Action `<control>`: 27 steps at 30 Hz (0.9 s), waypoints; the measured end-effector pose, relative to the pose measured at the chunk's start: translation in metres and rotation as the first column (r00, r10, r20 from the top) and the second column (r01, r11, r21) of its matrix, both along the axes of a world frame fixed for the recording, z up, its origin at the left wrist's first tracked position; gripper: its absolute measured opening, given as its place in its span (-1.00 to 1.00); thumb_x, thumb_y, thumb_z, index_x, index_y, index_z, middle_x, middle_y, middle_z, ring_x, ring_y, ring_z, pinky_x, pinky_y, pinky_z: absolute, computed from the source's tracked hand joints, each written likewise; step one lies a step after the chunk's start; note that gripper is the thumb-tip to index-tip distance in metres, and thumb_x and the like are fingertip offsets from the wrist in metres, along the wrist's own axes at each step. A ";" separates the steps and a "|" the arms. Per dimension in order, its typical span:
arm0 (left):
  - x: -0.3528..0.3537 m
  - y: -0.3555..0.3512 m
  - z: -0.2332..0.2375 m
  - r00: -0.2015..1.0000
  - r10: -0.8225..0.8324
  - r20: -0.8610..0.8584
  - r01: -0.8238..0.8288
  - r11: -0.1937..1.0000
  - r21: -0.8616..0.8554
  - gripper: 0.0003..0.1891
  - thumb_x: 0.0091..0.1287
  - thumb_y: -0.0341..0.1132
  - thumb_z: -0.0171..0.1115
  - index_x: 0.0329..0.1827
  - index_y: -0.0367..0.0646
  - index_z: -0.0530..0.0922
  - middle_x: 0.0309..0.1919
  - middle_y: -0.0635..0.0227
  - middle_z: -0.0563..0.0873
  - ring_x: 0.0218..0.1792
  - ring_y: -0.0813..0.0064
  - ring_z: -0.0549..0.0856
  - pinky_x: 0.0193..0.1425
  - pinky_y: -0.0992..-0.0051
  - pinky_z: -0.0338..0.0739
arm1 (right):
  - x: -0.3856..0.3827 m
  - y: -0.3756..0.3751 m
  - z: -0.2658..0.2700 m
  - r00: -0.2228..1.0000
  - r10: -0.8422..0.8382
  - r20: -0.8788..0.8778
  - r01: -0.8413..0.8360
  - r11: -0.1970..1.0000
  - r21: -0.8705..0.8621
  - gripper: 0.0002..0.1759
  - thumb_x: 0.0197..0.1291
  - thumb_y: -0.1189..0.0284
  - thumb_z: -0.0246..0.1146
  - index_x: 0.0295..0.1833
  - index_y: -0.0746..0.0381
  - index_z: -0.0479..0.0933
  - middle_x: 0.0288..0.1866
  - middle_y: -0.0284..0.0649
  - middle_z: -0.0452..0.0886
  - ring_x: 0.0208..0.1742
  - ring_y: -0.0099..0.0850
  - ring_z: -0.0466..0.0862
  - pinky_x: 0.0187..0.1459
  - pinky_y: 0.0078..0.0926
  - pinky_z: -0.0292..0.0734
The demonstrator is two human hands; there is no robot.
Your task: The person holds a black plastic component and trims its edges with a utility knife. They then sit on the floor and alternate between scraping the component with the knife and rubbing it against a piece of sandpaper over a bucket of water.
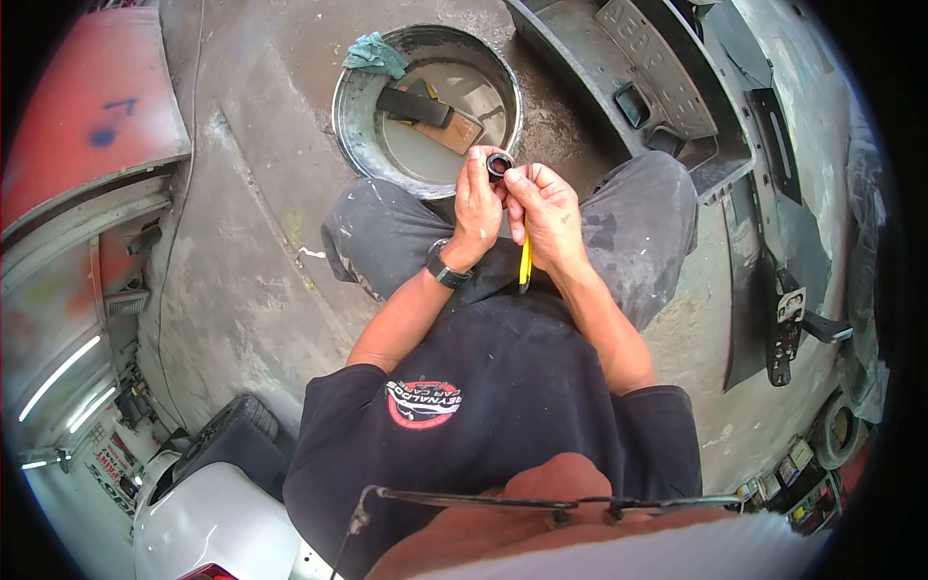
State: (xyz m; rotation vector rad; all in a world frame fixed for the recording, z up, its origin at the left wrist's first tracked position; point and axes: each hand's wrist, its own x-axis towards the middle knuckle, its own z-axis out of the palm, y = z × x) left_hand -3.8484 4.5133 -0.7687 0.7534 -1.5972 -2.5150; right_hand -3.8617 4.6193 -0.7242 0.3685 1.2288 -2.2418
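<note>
My left hand (475,208), with a dark watch on the wrist, is closed around a small black ring-shaped part (499,165) with a round opening facing up. Close against it, my right hand (549,215) has its thumb and fingers by the ring's edge. A slim yellow tool (525,263) with a dark end sticks out below the right palm; its other end is hidden in the fingers. Both hands are above my lap, just on the near side of a metal bucket (350,130).
Murky water, a dark block (416,104) and a brown block (454,133) are in the bucket. A teal cloth (375,55) hangs over its rim. A large dark bumper-like part (720,174) lies at the right. A red panel (106,116) stands left, a white car (217,522) lower left.
</note>
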 end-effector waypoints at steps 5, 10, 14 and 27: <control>0.002 -0.003 -0.001 0.998 -0.069 0.005 0.069 0.985 -0.155 -0.48 0.68 0.08 -0.31 -0.06 -0.19 0.48 -0.32 0.44 0.53 -0.35 0.63 0.53 -0.16 0.57 0.51 | 0.001 -0.001 -0.001 0.998 0.007 -0.055 -0.003 0.997 0.073 -0.78 0.40 0.37 0.33 -0.25 0.25 0.50 -0.57 -0.39 0.54 -0.72 -0.68 0.43 -0.69 -0.72 0.28; -0.001 -0.004 0.014 0.990 -0.140 0.034 0.143 0.946 -0.291 -0.46 0.68 0.09 -0.33 -0.08 -0.19 0.48 -0.35 0.42 0.55 -0.35 0.62 0.54 -0.19 0.57 0.52 | 0.001 0.001 0.003 0.994 0.052 -0.100 -0.033 0.983 0.181 -0.79 0.37 0.38 0.36 -0.23 0.25 0.51 -0.57 -0.40 0.53 -0.70 -0.69 0.44 -0.67 -0.71 0.30; -0.001 -0.004 0.009 0.994 -0.105 0.042 0.110 0.986 -0.123 -0.47 0.68 0.08 -0.32 -0.08 -0.19 0.48 -0.35 0.41 0.56 -0.37 0.62 0.54 -0.23 0.58 0.52 | 0.005 0.001 0.008 0.984 0.121 -0.135 -0.072 0.944 0.322 -0.79 0.44 0.33 0.27 -0.16 0.27 0.51 -0.56 -0.40 0.51 -0.69 -0.68 0.43 -0.65 -0.68 0.33; -0.002 -0.004 0.023 0.993 -0.094 0.075 0.100 0.992 -0.079 -0.46 0.67 0.12 -0.30 -0.13 -0.16 0.47 -0.42 0.43 0.54 -0.44 0.65 0.49 -0.30 0.61 0.48 | 0.014 0.000 0.006 0.993 0.102 -0.057 -0.097 0.993 0.074 -0.72 0.59 0.32 0.02 -0.08 0.31 0.51 -0.51 -0.32 0.52 -0.67 -0.59 0.48 -0.61 -0.66 0.47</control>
